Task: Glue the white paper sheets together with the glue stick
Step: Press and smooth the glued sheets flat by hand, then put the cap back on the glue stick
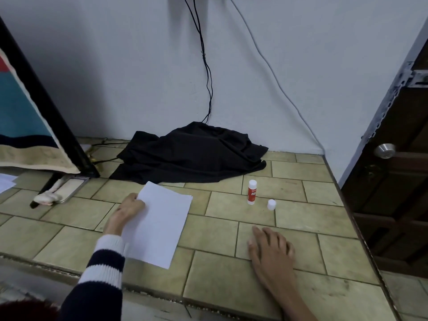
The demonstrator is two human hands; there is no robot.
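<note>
White paper sheets (159, 224) lie stacked on the tiled counter, slightly left of the middle. My left hand (128, 210), in a striped sleeve, grips their left edge near the far corner. The glue stick (252, 192), white with a red label, stands upright to the right of the paper. A small white cap (271, 204) stands just to the right of the stick. My right hand (271, 247) rests flat on the counter, fingers spread, holding nothing, nearer to me than the glue stick.
A black cloth (192, 154) is heaped against the back wall with cables running up from it. A framed picture (30, 126) leans at the left. The counter's right edge (354, 216) drops off beside a dark wooden door (398, 181).
</note>
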